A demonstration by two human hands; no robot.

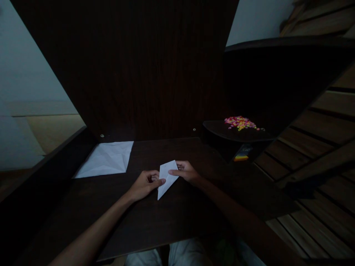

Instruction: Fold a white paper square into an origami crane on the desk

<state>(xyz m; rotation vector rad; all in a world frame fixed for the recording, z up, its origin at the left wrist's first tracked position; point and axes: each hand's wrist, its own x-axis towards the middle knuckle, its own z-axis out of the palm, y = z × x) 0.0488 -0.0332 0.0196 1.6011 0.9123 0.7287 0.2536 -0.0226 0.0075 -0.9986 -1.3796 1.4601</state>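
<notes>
A small folded white paper (166, 178), kite-shaped with its point toward me, lies on the dark wooden desk (172, 218). My left hand (144, 184) pinches its left edge, thumb on top and fingers curled. On its upper right edge, my right hand (185, 171) presses with closed fingers. Both hands hold the paper close above the desk surface.
A larger creased white sheet (107, 159) lies flat at the desk's back left. A low dark shelf (222, 130) at the right carries a heap of small coloured pieces (240, 122). A dark back panel rises behind the desk. Wooden slats run along the right side.
</notes>
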